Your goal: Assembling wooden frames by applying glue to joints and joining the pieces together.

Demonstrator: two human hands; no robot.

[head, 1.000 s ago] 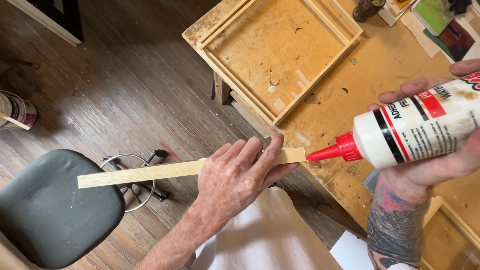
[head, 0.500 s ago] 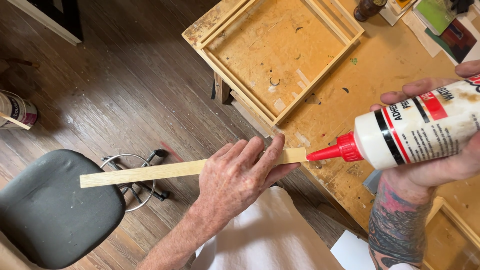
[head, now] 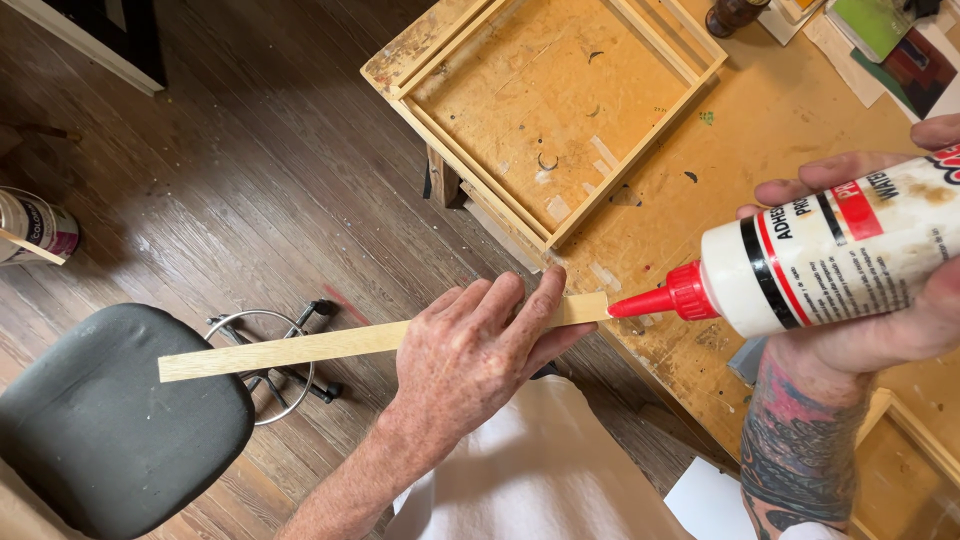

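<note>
Now, compared w/ the picture one second ago, almost nothing has moved. Your left hand [head: 470,350] stays closed around the thin wooden strip [head: 290,350], fingers wrapped over its top edge, and the strip is held level in the air above the floor, not resting on anything. Its free end shifted only a tiny bit to the right. Your right hand [head: 880,320] keeps gripping the glue bottle [head: 830,255], which lies on its side, and the red nozzle [head: 650,300] is touching the right end of the strip, approx. as before. In my judgement this means the glue is being put on that end, and both hands hold steady for it; I cannot see any glue bead yet.

Counting, from near to far:
- 1 white cloth [head: 540,470] on your lap, just under the left hand.
- 1 strip, 1 bottle.
- 1 dark stool seat [head: 110,420] at the left, w/ a metal ring below it.
- 1 work surface [head: 760,130], stained.
- 1 wooden frame [head: 470,150], four sides, lying flat on the surface, well apart from the strip.
- 1 can [head: 35,225] on the floor, far left.
- 1 small dark bottle [head: 735,15] and some papers at the far edge; the no. of papers I cannot tell.
</note>
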